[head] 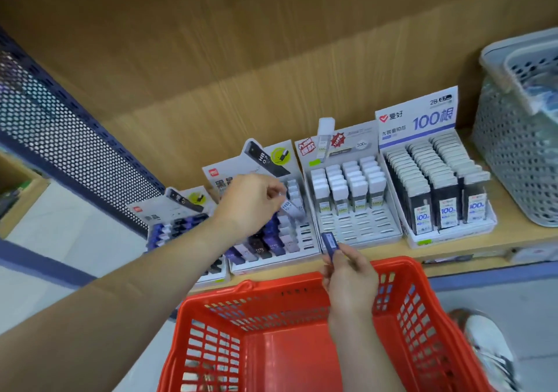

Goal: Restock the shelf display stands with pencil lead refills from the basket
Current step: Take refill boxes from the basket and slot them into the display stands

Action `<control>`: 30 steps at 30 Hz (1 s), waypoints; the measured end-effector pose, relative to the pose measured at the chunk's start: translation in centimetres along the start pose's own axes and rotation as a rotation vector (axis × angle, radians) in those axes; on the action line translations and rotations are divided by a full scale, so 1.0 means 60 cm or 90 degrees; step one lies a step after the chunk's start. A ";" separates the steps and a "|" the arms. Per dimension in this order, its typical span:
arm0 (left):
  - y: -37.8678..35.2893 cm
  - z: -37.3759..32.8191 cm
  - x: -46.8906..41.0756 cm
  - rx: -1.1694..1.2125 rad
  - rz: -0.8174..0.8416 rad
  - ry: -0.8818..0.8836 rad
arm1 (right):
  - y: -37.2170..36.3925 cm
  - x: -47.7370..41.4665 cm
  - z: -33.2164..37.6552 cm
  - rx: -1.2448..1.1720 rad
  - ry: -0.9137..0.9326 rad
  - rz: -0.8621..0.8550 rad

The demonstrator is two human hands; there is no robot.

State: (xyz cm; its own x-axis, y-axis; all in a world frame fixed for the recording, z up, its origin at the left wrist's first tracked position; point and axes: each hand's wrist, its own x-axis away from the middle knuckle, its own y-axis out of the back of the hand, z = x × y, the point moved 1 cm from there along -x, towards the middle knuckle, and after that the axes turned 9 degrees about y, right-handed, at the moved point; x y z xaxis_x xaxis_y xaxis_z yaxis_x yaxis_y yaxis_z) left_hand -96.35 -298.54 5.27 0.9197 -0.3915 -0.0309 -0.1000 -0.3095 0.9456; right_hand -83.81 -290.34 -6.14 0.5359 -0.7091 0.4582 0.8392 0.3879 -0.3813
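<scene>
My left hand (252, 200) pinches a pale lilac lead refill case (291, 207) over the second display stand (271, 258), which holds blue, black and lilac cases in slots. My right hand (347, 274) holds a dark blue refill case (329, 242) upright, above the far rim of the red basket (422, 316) and just in front of the shelf edge. The basket's floor shows bare red plastic. A smaller stand (193, 207) with blue and black cases sits at the left, partly hidden by my left forearm.
Two more stands sit to the right: a white one (356, 228) with several empty front slots, and a full one (453, 231) under a "100" header card. A grey perforated basket (513, 150) stands at the shelf's right end. A dark mesh panel (60, 138) borders the left. A shoe (486, 340) shows below.
</scene>
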 end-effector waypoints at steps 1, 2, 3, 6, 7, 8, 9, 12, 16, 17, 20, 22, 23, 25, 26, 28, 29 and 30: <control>-0.011 -0.005 -0.003 -0.021 0.012 -0.023 | 0.003 -0.005 0.001 -0.003 0.002 -0.006; -0.021 -0.010 -0.006 -0.043 0.021 -0.051 | 0.006 -0.010 0.003 -0.007 0.005 -0.009; -0.030 -0.011 -0.008 -0.069 0.027 -0.082 | 0.009 -0.013 0.006 -0.009 0.009 -0.010; -0.047 -0.007 -0.019 -0.138 0.023 -0.163 | 0.014 -0.017 0.016 -0.020 0.018 -0.005; -0.050 -0.003 -0.024 -0.151 0.020 -0.187 | 0.016 -0.017 0.019 -0.020 0.020 -0.006; -0.052 -0.001 -0.028 -0.170 0.020 -0.210 | 0.016 -0.018 0.021 -0.017 0.021 -0.007; -0.053 0.001 -0.031 -0.194 0.025 -0.231 | 0.016 -0.017 0.023 -0.015 0.020 -0.006; -0.060 0.009 -0.035 -0.212 0.031 -0.251 | 0.014 -0.015 0.019 -0.002 0.015 0.015; -0.073 0.013 -0.038 -0.177 0.030 -0.248 | 0.015 -0.014 0.014 -0.002 0.008 0.025; -0.075 0.011 -0.040 -0.160 0.025 -0.245 | 0.016 -0.015 0.015 -0.005 0.009 0.025; -0.081 0.000 -0.045 -0.158 0.042 -0.207 | 0.016 -0.016 0.021 -0.027 0.007 0.039; -0.088 -0.006 -0.047 -0.172 0.043 -0.164 | 0.015 -0.016 0.029 -0.051 -0.008 0.049; -0.091 -0.008 -0.047 -0.178 0.038 -0.150 | 0.015 -0.017 0.032 -0.071 -0.018 0.049; -0.092 -0.011 -0.045 -0.197 0.025 -0.148 | 0.014 -0.018 0.036 -0.114 -0.039 0.050; -0.088 -0.013 -0.040 -0.191 0.012 -0.155 | 0.012 -0.018 0.039 -0.131 -0.048 0.058; -0.073 -0.020 -0.018 -0.092 -0.007 -0.133 | 0.007 -0.015 0.047 -0.157 -0.064 0.092; -0.062 -0.024 0.001 0.001 0.004 -0.094 | 0.004 -0.012 0.052 -0.170 -0.074 0.116; -0.052 -0.029 0.023 0.107 0.040 -0.043 | 0.000 -0.009 0.059 -0.181 -0.084 0.145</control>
State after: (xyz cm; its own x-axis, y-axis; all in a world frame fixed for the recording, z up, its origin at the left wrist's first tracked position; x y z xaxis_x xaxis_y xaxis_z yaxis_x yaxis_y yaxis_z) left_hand -94.11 -296.63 2.82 0.8828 -0.4697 -0.0008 -0.2233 -0.4212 0.8791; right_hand -83.75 -287.89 -3.55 0.7283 -0.5348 0.4285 0.6481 0.3343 -0.6842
